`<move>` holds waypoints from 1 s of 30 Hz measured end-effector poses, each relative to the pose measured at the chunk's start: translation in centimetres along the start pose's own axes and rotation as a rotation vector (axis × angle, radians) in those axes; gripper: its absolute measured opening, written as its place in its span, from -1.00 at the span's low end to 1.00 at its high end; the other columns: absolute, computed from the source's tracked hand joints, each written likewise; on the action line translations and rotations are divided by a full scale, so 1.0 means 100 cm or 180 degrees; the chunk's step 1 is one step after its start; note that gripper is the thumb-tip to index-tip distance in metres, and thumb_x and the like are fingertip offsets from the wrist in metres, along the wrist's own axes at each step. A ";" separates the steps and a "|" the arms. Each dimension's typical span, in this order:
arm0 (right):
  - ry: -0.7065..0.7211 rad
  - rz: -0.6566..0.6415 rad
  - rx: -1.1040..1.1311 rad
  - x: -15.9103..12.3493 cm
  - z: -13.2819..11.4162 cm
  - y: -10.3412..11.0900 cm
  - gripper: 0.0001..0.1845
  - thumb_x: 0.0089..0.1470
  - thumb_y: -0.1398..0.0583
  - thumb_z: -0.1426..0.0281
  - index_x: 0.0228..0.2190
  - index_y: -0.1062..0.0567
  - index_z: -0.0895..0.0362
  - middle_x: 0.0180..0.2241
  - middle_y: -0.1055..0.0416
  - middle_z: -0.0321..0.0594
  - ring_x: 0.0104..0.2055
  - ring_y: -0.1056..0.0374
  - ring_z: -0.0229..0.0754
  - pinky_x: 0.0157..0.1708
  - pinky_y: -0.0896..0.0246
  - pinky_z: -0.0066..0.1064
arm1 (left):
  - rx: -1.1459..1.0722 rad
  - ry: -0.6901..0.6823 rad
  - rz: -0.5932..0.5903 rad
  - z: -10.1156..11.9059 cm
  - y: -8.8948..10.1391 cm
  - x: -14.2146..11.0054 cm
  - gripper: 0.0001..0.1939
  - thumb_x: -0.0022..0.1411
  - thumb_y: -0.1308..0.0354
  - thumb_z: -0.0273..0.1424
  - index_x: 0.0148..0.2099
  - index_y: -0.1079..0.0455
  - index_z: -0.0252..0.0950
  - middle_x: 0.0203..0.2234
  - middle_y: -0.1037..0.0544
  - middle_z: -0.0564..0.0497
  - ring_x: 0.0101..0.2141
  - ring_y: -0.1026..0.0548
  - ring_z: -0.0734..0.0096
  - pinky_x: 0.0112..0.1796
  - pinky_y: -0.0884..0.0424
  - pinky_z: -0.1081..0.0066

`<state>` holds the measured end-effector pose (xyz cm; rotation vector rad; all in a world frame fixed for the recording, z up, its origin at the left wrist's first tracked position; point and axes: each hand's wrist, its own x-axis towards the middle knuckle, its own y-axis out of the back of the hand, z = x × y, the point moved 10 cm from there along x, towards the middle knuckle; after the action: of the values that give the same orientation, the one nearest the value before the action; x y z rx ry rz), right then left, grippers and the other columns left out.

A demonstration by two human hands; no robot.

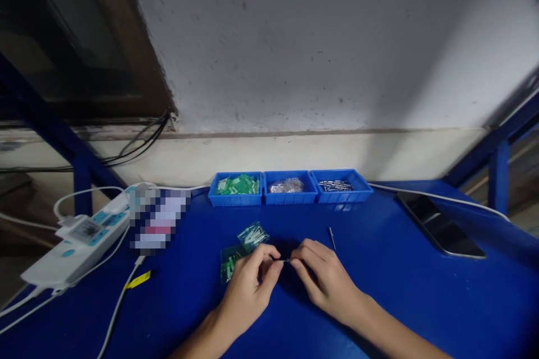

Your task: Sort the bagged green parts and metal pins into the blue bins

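From where I sit, the blue table (pixel 177 314) fills the near part of my view, with a white power strip (pixel 71 255) at its left side and a dark phone (pixel 440 227) lying at the right. My left hand (pixel 252 277) and right hand (pixel 326 275) meet near the middle, each closed in a fingertip pinch on a small thin piece (pixel 285 261) held between them. Beyond them I see three blue trays side by side at the far edge: the left tray (pixel 236 200) holds green pieces, the middle tray (pixel 291 198) clear ones, the right tray (pixel 345 197) metal pins. Two small packets, the far packet (pixel 253 235) and the near packet (pixel 229 263), lie beside my left hand, and one loose pin (pixel 332 238) lies beyond my right
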<state>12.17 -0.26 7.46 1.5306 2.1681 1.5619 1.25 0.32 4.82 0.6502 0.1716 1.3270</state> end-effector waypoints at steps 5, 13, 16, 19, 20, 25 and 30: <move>-0.0105 -0.0055 0.0037 0.001 0.002 -0.001 -0.83 0.22 0.02 0.42 -0.37 -0.33 0.12 -0.46 -0.31 -0.23 -0.41 -0.23 -0.23 -0.38 -0.12 -0.40 | 0.0099 -0.0041 -0.0062 0.004 -0.001 -0.001 -0.80 0.31 0.09 -0.31 -0.35 -0.23 -0.26 -0.61 -0.24 0.14 -0.57 -0.25 0.54 -0.49 -0.16 0.52; -0.0006 -0.0126 0.0119 -0.001 -0.003 -0.004 -0.92 0.20 -0.01 0.44 -0.31 -0.29 0.11 -0.41 -0.32 -0.21 -0.39 -0.24 -0.22 -0.36 -0.14 -0.38 | 0.0158 0.0078 -0.0101 0.000 -0.002 -0.001 -0.69 0.34 0.15 -0.30 -0.44 -0.19 -0.27 -0.64 -0.28 0.13 -0.58 -0.29 0.54 -0.48 -0.17 0.52; -0.0040 -0.0093 0.0041 0.000 -0.001 -0.003 -0.88 0.21 0.01 0.44 -0.33 -0.31 0.12 -0.42 -0.32 -0.21 -0.40 -0.23 -0.22 -0.37 -0.13 -0.38 | 0.0101 0.0124 -0.0077 -0.002 -0.001 -0.002 -0.78 0.33 0.12 -0.29 -0.30 -0.27 -0.25 -0.61 -0.31 0.13 -0.56 -0.31 0.53 -0.48 -0.19 0.52; -0.0109 -0.0073 0.0008 0.000 0.002 -0.002 -0.82 0.23 0.03 0.43 -0.36 -0.33 0.13 -0.44 -0.31 -0.21 -0.41 -0.23 -0.22 -0.39 -0.14 -0.37 | 0.0102 0.0116 -0.0045 -0.002 0.000 -0.002 -0.82 0.32 0.10 -0.29 -0.23 -0.27 -0.24 -0.61 -0.30 0.14 -0.56 -0.30 0.52 -0.50 -0.18 0.53; -0.0120 -0.0074 0.0019 0.000 0.003 -0.002 -0.83 0.23 0.03 0.42 -0.35 -0.34 0.13 -0.44 -0.32 -0.21 -0.41 -0.24 -0.22 -0.38 -0.15 -0.37 | 0.0125 0.0107 -0.0034 -0.002 0.001 -0.002 -0.81 0.32 0.10 -0.29 -0.24 -0.27 -0.24 -0.60 -0.30 0.13 -0.56 -0.30 0.52 -0.50 -0.17 0.53; -0.0077 -0.0012 0.0088 -0.001 0.001 -0.003 -0.84 0.18 -0.07 0.37 -0.18 -0.30 0.12 -0.32 -0.37 -0.16 -0.28 -0.29 -0.16 -0.25 -0.20 -0.31 | 0.0200 0.0125 0.0065 -0.003 0.003 0.000 -0.77 0.33 0.13 -0.30 -0.34 -0.23 -0.26 -0.61 -0.30 0.13 -0.58 -0.30 0.53 -0.49 -0.18 0.52; -0.0062 0.0002 0.0121 -0.001 0.003 -0.004 -0.93 0.21 0.00 0.44 -0.29 -0.29 0.10 -0.38 -0.35 -0.20 -0.37 -0.26 -0.22 -0.36 -0.17 -0.38 | 0.0131 0.0120 0.0045 -0.002 0.003 0.000 -0.74 0.34 0.17 -0.32 -0.37 -0.22 -0.26 -0.63 -0.30 0.13 -0.58 -0.32 0.52 -0.46 -0.21 0.52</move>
<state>12.15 -0.14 6.96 1.5508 2.1996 1.5080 0.92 0.44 4.86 0.6623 0.2258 1.3529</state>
